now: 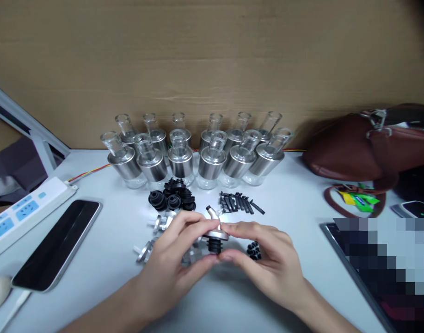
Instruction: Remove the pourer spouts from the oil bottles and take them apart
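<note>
Between my hands is a bottle pourer (215, 235) with a silver spout and collar above a ribbed black rubber stopper. My left hand (179, 252) pinches it from the left, thumb at the stopper's lower end. From the right, my right hand (263, 259) closes on it with index finger at the collar and thumb below. Several silver pourer tops (159, 223) lie partly hidden beside my left hand. Black ribbed stoppers (173, 196) are heaped just beyond. Thin black pieces (237, 202) lie to their right, and small black caps (253, 249) sit behind my right hand.
Two rows of glass bottles with metal sleeves (212, 164) stand at the back, before a cardboard wall (212, 60). A power strip (27, 208) and a phone (57, 245) lie left. On the right are a brown bag (364, 148) and a dark-edged, pixelated device (353, 263).
</note>
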A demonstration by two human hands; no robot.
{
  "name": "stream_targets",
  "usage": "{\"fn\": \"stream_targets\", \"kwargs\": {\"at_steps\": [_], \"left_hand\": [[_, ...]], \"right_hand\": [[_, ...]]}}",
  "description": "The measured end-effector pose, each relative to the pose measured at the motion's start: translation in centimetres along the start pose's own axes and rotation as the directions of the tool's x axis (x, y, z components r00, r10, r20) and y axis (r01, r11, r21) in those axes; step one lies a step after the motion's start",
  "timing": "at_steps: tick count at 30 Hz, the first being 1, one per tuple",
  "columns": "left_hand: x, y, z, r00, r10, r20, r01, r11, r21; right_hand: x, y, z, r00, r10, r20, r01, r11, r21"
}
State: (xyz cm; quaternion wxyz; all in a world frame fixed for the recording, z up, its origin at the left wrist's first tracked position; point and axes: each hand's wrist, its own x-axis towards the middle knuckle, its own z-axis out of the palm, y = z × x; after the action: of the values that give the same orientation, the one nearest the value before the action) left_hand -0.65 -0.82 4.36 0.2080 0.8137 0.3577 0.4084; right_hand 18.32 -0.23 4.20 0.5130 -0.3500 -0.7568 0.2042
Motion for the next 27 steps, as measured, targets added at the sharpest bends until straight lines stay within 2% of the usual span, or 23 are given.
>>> {"fn": "stream_targets", "kwargs": {"at_steps": [8,13,16,19,20,22,24,27], "left_hand": [[0.3,-0.3,-0.1,1.000,-0.005,-0.003,0.005,0.999,-0.054],[0.2,-0.3,0.0,0.999,-0.024,0.029,0.026,0.996,-0.080],[0.1,-0.2,0.1,0.999,-0.034,0.037,0.037,0.996,-0.086],[0.1,-0.2,0.2,0.999,-0.024,0.032,0.026,0.998,-0.060],[0.1,-0.1,0.2,0.999,-0.016,0.033,0.017,0.999,-0.039],[0.0,-0.1,0.3,0.999,0.008,0.033,-0.008,1.000,0.004],[0.0,-0.2,0.3,0.999,0.030,0.029,-0.031,0.999,0.030],[-0.1,-0.2,0.3,0.998,0.038,0.040,-0.040,0.998,0.040]], "right_hand": [[0.4,-0.1,-0.2,0.996,-0.014,0.087,0.010,0.999,0.047],[0.3,0.2,-0.2,0.996,0.018,0.082,-0.022,0.998,0.053],[0.4,0.1,-0.3,0.994,-0.029,0.106,0.025,0.999,0.044],[0.8,0.1,-0.7,0.982,-0.116,0.152,0.117,0.993,0.003],[0.9,0.3,-1.0,0.982,-0.112,0.153,0.119,0.992,-0.039],[1.1,1.1,-1.9,0.994,-0.021,0.106,0.044,0.976,-0.215],[1.1,2.5,-3.1,0.990,0.142,0.000,-0.125,0.870,-0.477],[0.8,5.0,-4.8,0.929,0.366,-0.052,-0.290,0.634,-0.717]]}}
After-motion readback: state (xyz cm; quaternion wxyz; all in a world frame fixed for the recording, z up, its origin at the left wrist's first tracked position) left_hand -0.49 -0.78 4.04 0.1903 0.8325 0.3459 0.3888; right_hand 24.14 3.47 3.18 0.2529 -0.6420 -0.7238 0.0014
